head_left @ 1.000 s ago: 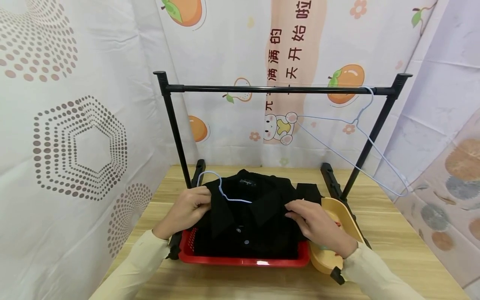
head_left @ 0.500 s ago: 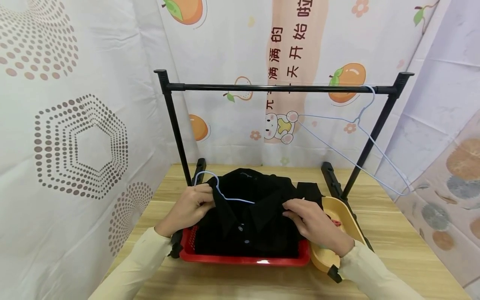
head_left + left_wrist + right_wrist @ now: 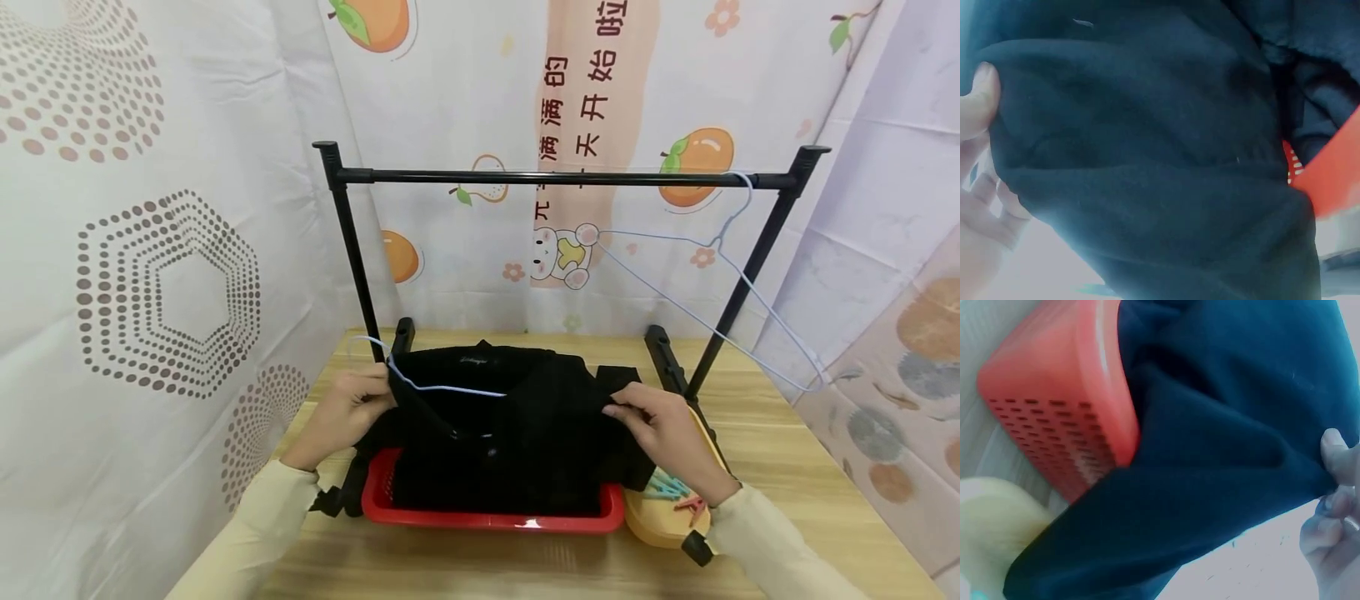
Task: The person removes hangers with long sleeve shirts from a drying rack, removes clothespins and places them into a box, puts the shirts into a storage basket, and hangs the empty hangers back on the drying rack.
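Observation:
A black collared shirt (image 3: 551, 425) is held spread over the red basket (image 3: 491, 522) in the head view. At its left shoulder, my left hand (image 3: 341, 421) pinches the cloth between thumb and fingers. My right hand (image 3: 667, 429) pinches the opposite shoulder. A light blue wire hanger (image 3: 457, 389) crosses the neck opening, its hook sticking out near my left hand; the rest of it is hidden in the shirt. The left wrist view shows the thumb (image 3: 984, 94) against the black fabric, and the right wrist view shows the cloth (image 3: 1229, 481) drawn taut from the fingertips (image 3: 1334, 447).
A black garment rack (image 3: 555, 177) stands behind, with another blue hanger (image 3: 720, 242) on its right end. Right of the basket sits a yellow tray (image 3: 652, 533) holding several clothespins (image 3: 690, 504). The rack's feet flank the basket. Printed curtains enclose the wooden table (image 3: 810, 500).
Both hands have moved apart, left hand leftward and right hand rightward, stretching the shirt's shoulders wider. The hanger's hook has shifted left. More clothespins show in the tray.

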The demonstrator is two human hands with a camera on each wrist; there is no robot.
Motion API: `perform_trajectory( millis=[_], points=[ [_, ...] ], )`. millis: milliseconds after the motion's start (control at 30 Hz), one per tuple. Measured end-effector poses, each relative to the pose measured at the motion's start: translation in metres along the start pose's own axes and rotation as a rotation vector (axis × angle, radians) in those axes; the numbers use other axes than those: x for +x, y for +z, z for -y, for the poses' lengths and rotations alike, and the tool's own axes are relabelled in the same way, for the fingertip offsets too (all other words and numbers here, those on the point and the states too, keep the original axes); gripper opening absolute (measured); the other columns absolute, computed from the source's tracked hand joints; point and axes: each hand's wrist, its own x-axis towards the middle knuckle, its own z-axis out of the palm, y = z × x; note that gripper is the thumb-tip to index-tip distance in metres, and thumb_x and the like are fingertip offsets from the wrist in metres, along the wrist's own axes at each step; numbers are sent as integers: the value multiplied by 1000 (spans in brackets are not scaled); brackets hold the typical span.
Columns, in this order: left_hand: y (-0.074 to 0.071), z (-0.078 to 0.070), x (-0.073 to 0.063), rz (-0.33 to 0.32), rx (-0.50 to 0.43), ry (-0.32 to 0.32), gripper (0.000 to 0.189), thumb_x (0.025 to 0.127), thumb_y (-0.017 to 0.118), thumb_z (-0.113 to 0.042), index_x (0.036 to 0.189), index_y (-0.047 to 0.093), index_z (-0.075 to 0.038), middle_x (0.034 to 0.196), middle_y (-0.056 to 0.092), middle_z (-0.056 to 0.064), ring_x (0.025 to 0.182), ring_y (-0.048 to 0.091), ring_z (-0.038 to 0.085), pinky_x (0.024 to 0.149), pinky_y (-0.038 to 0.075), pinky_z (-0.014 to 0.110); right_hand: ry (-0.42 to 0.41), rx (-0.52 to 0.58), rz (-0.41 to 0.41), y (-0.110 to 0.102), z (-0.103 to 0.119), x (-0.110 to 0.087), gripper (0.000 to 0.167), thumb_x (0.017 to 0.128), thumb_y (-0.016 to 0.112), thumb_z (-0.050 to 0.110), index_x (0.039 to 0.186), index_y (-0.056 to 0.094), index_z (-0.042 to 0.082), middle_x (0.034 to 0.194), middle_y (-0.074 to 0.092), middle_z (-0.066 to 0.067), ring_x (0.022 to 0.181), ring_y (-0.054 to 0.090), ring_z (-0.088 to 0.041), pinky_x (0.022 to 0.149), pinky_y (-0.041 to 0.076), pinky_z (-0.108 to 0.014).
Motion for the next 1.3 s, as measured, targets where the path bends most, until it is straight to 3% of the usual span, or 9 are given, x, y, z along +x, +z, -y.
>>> perform_trajectory(
  millis=[200, 367, 500, 600, 733, 933, 1033, 1167, 1300],
  points=[
    [-4, 4, 0, -23, -7, -32, 49, 75, 70, 26, 59, 55, -17, 67, 40, -5, 62, 32, 1, 54, 35, 21, 114, -70, 78, -1, -6, -3, 22, 85, 82, 2, 101, 80, 17, 84, 59, 14, 63, 44, 0, 56, 38, -19],
    [3, 6, 0, -47, 45, -27, 48, 70, 71, 28, 64, 62, -20, 67, 47, -6, 58, 36, 3, 54, 35, 18, 137, -68, 97, 1, 10, 3, 31, 94, 72, -1, 116, 74, 21, 79, 46, 14, 62, 41, -3, 56, 39, -22],
    [5, 7, 1, -67, 76, -16, 45, 67, 72, 28, 67, 68, -17, 68, 51, -5, 58, 38, 4, 54, 36, 17, 140, 31, 114, 0, 26, 10, 27, 102, 64, 7, 121, 70, 25, 75, 51, 17, 60, 44, -2, 57, 40, -23],
    [4, 7, 1, -72, 75, -18, 41, 69, 74, 26, 73, 75, -14, 71, 57, -5, 58, 42, 4, 55, 38, 16, 75, 74, 126, 5, 32, 13, 21, 98, 71, 10, 115, 71, 22, 78, 59, 17, 61, 50, 0, 56, 43, -21],
    [2, 5, 1, -84, 63, -31, 37, 73, 74, 24, 78, 79, -12, 76, 64, -4, 59, 46, 6, 55, 39, 17, 33, 149, 107, 11, 33, 12, 23, 93, 73, -2, 99, 72, 20, 73, 64, 13, 56, 54, 1, 52, 45, -17],
    [3, 1, -1, -138, 5, -64, 38, 76, 73, 25, 76, 78, -13, 75, 63, -3, 60, 46, 7, 56, 37, 21, 216, 300, 128, 16, 24, 3, 28, 99, 61, -8, 96, 68, 19, 69, 65, 9, 50, 57, -5, 44, 49, -25],
    [4, 1, 0, -141, -14, -52, 40, 77, 73, 24, 77, 78, -16, 75, 64, -4, 61, 49, 7, 57, 38, 20, 255, 249, 161, 21, 20, 0, 29, 97, 64, -7, 90, 69, 21, 73, 63, 12, 54, 56, -5, 47, 50, -26],
    [8, 1, 1, -139, -30, -44, 39, 79, 74, 22, 79, 79, -16, 75, 65, -4, 61, 48, 7, 57, 38, 20, 245, 178, 220, 32, 18, 0, 30, 91, 69, -8, 79, 68, 20, 66, 53, 15, 56, 46, -1, 52, 42, -24],
    [8, 1, 2, -123, -46, -57, 36, 80, 74, 22, 82, 81, -13, 77, 66, -4, 59, 48, 7, 56, 38, 21, 188, 187, 297, 42, 21, 1, 16, 92, 73, -1, 87, 77, 14, 75, 66, 13, 61, 51, 2, 53, 43, -23]
  ],
)
